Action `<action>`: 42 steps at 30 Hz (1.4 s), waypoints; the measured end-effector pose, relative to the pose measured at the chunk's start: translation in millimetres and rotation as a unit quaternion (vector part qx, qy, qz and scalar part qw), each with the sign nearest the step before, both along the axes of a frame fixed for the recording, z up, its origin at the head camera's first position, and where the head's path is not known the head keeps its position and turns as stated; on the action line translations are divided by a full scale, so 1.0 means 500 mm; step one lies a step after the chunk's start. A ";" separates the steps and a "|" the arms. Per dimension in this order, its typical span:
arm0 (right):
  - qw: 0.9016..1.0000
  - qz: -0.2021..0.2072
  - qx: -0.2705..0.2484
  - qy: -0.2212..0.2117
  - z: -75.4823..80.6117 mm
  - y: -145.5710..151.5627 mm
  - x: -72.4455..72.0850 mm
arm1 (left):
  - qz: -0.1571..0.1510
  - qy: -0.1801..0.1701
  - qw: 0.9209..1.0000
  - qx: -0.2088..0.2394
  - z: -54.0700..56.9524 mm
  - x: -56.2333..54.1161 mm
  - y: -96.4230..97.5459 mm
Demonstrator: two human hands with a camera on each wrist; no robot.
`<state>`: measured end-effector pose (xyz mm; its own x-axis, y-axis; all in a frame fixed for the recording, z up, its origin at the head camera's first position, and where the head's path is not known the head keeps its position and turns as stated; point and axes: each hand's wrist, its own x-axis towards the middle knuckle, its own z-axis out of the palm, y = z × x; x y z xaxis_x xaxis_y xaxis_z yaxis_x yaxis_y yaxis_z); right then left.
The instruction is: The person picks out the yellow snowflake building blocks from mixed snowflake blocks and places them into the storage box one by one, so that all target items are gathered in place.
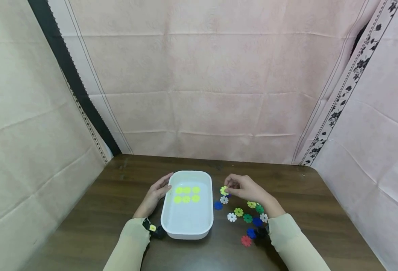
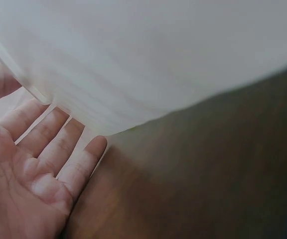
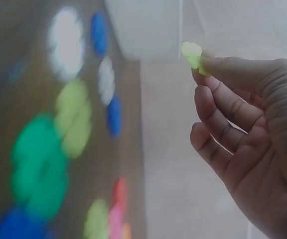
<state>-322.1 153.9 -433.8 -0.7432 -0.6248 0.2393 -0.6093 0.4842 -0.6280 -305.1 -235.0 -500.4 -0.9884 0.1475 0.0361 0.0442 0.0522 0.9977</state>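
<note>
A white tray [image 1: 187, 231] lies on the table, with several yellow notched discs [image 1: 186, 190] in two rows inside. My left hand [image 1: 154, 195] holds its left side, thumb at the rim and fingers along the outer wall. In the left wrist view, the tray's pale wall [image 2: 148, 59] covers some of the fingertips. To the right of the tray, my right hand [image 1: 248, 189] pinches a yellow notched disc [image 3: 193, 52] between thumb and forefinger, raised above the table. The other fingers of that hand bend loosely.
Loose discs lie scattered right of the tray: white [image 1: 231, 217], green [image 1: 248, 218], blue [image 1: 218, 205], red [image 1: 246, 241] and yellow [image 1: 238, 212]. Several lie close by my right wrist. Pale cloth [image 1: 212, 94] hangs behind and at both sides of the brown table [image 1: 84, 233].
</note>
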 end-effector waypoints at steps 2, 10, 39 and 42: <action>1.000 0.018 0.007 0.004 0.017 -0.035 -0.002 | 0.001 0.001 1.000 0.002 -0.001 0.000 -0.002; 0.990 0.130 0.052 -0.017 0.053 -0.190 -0.006 | -0.013 0.004 1.000 0.010 0.004 0.003 -0.007; 0.983 0.154 0.094 -0.037 -0.020 -0.299 -0.003 | -0.032 0.020 0.999 -0.003 0.005 0.006 0.000; 0.986 0.150 0.067 -0.027 -0.012 -0.287 0.004 | -0.027 0.019 0.999 -0.003 0.007 0.009 0.000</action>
